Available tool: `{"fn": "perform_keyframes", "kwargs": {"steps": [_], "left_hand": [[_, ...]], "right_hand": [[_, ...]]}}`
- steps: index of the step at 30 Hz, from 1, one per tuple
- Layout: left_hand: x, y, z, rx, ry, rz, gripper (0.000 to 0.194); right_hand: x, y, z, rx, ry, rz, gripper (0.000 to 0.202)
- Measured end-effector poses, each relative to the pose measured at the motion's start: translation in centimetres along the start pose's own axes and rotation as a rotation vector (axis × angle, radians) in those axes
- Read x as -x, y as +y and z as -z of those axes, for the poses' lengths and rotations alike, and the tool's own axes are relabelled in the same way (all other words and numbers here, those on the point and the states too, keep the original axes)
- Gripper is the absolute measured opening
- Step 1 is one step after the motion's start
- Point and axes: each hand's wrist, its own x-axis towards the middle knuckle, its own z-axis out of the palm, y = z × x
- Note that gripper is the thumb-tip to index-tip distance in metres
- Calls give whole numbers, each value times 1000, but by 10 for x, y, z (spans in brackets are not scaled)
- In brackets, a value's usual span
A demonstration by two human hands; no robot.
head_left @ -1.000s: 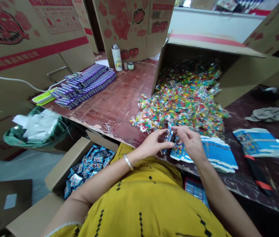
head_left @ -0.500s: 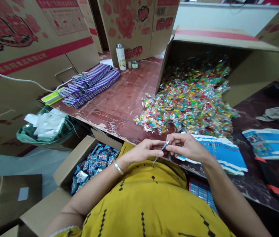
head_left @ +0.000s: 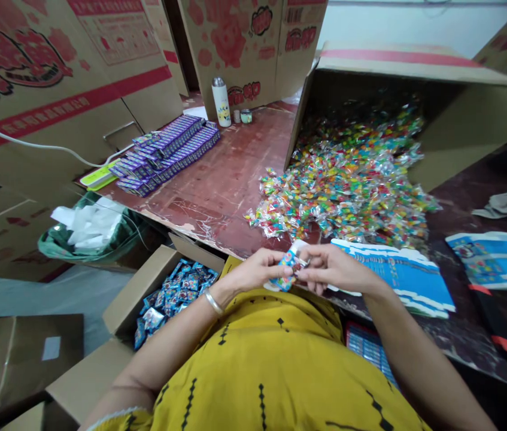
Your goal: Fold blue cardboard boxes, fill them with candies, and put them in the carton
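Note:
Between my hands, over my lap at the table edge, is a small blue printed candy box (head_left: 287, 263) with white flaps, its front facing up. My left hand (head_left: 260, 269) is closed on its left side, thumb on the printed face. The fingers of my right hand (head_left: 325, 268) pinch at its right side; whether a candy packet is also in them I cannot make out. Beside my right hand lies a fanned stack of flat blue boxes (head_left: 403, 275). Beyond both hands spreads a heap of clear packets of colourful candies (head_left: 343, 197), spilling from a tipped carton (head_left: 455, 131).
An open carton of filled blue packs (head_left: 176, 293) stands below on the left, near a green bag (head_left: 55, 245) with white paper. Purple boxes (head_left: 167, 152) and a bottle (head_left: 221, 102) sit at the back. More flat boxes (head_left: 495, 260) and a black-and-red tool (head_left: 495, 323) lie right.
The box was a thin edge-on blue strip between my fingers; now its printed face shows and it looks opened out. My right hand has shifted slightly left against it.

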Motion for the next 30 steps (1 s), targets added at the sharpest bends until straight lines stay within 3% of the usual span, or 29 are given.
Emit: {"fn": "perform_keyframes", "kwargs": {"steps": [2, 4, 9, 12, 14, 16, 20, 22, 24, 28, 30], "left_hand": [[-3, -2, 3, 28, 174, -66, 31], [-7, -5, 3, 47, 353, -155, 29], [-15, -9, -14, -2, 636, -270, 31], [-14, -7, -23, -68, 791, -389, 53], [-11, -6, -26, -138, 783, -420, 61], [-7, -4, -25, -186, 689, -367, 57], [-1, -4, -16, -159, 523, -246, 47], [1, -4, -11, -120, 453, -240, 39], [2, -5, -7, -101, 407, -250, 34], [0, -8, -5, -40, 487, -318, 33], [-1, -10, -5, 27, 535, -347, 38]], "right_hand": [[-7, 8, -6, -71, 296, 78, 31], [-14, 16, -17, -112, 487, 165, 39], [-28, 28, -47, -8, 721, 238, 23], [-36, 28, -53, -33, 814, 274, 29], [-40, 28, -54, -67, 842, 316, 39], [-43, 30, -54, -55, 875, 345, 41], [-45, 39, -55, 30, 889, 378, 28], [-45, 43, -54, 93, 874, 404, 15], [-46, 43, -52, 135, 852, 436, 14], [-49, 35, -49, -39, 787, 468, 11], [-51, 30, -48, -167, 750, 467, 19]]}}
